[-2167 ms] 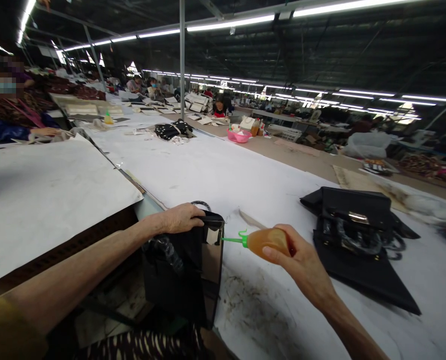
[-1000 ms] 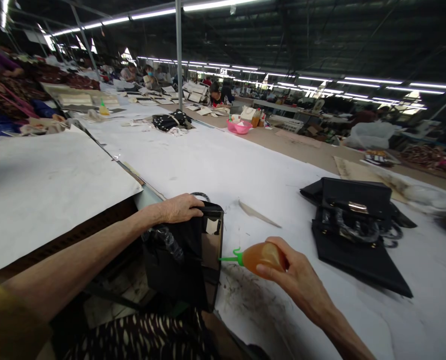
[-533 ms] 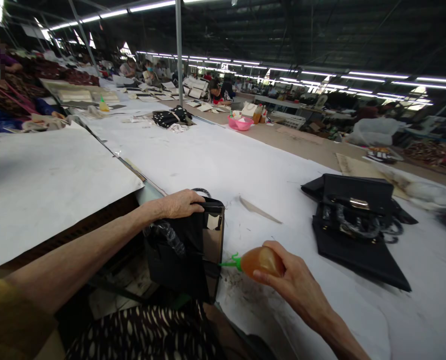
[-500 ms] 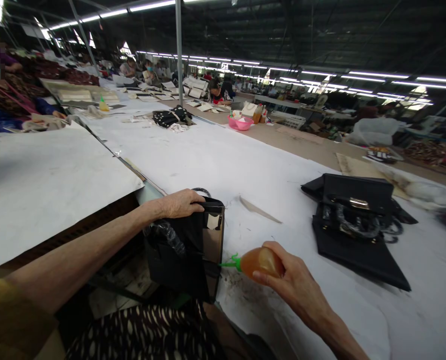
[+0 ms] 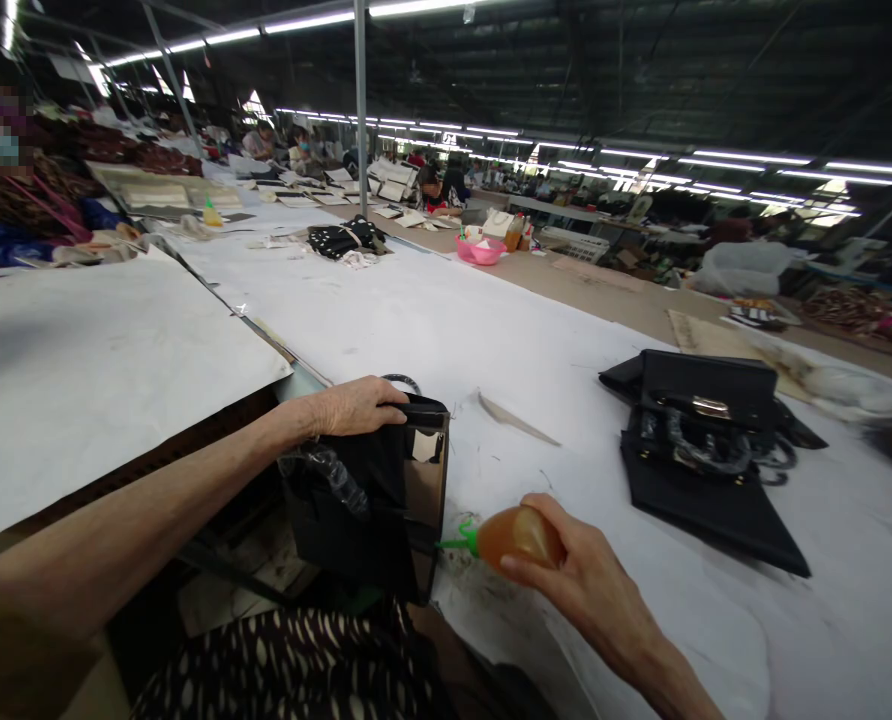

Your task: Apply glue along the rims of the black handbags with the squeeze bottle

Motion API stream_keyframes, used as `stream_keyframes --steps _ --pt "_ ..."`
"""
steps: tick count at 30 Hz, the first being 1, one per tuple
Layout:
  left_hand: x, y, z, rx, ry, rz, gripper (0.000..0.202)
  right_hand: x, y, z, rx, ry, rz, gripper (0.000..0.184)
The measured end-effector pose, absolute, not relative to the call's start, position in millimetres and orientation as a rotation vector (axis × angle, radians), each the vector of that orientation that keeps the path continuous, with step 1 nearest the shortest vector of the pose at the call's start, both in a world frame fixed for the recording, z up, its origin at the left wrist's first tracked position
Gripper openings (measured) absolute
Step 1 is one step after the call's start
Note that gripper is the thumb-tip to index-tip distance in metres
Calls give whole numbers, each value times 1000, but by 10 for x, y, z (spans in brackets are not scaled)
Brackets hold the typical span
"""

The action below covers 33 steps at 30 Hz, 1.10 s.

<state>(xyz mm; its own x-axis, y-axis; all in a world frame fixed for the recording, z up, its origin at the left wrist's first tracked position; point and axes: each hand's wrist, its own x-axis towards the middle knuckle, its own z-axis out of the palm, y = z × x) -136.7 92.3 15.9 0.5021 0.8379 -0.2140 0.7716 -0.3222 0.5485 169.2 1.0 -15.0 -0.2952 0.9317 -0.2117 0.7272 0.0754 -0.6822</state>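
My left hand (image 5: 356, 405) grips the top edge of a black handbag (image 5: 371, 500) held upright against the table's near edge. My right hand (image 5: 585, 590) is closed round an amber squeeze bottle (image 5: 519, 535). Its green nozzle (image 5: 457, 543) points left and touches the lower part of the bag's open side panel. A plastic-wrapped handle (image 5: 326, 470) hangs on the bag's left face.
A white-covered table (image 5: 453, 340) stretches away. A pile of black bags (image 5: 705, 440) with a metal clasp lies to the right. A thin pale strip (image 5: 513, 420) lies beyond the bag. Far off are a pink basin (image 5: 478, 250), spotted bags (image 5: 345, 238) and other seated workers.
My right hand has carried the bottle downward, so the nozzle moved from the bag's upper side edge to its lower part. My left hand has kept its grip.
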Motion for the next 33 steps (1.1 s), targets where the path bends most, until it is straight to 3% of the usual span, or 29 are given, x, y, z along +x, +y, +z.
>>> stream_keyframes --steps 4,7,16,22,28,33 --pt "-1394 862 426 2122 1337 129 30 1782 34 -114 -1545 -1843 1241 30" --pt "-1419 876 685 2153 1352 133 31 1855 72 -85 -1443 -1611 1389 35" --pt "-1174 976 1382 2579 1527 186 22 2027 251 36 -1308 -1283 1384 43" --pt "-899 1012 1097 2842 1639 119 23 2149 460 -84 -1323 -1258 1316 42" --pt "-583 882 863 2823 1659 -114 20 2226 584 -286 -1378 -1290 1263 40" --pt "-510 855 729 2817 1637 -113 16 2263 644 -384 -1417 -1334 1195 37"
